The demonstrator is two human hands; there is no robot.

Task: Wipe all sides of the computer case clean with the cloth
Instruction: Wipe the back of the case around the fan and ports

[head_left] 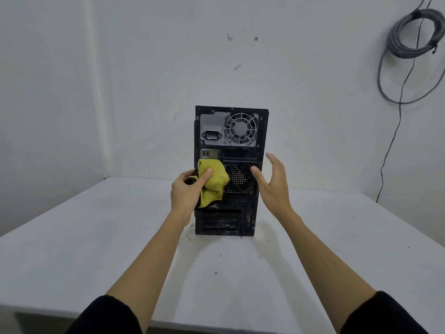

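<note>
Left hand (186, 191) presses cloth (213, 180) against upright computer case (237, 150), rear facing camera.

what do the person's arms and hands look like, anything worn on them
Both hands, the left hand and the right hand, are bare: no gloves, rings or watch visible. The forearms are bare too, with black sleeves pushed up near the elbows at the frame's bottom edge.

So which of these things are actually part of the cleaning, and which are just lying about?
Part of the job:
computer case
yellow cloth, held in the left hand
right hand, open beside the case

Just there:
coiled cable on the wall
table
</note>
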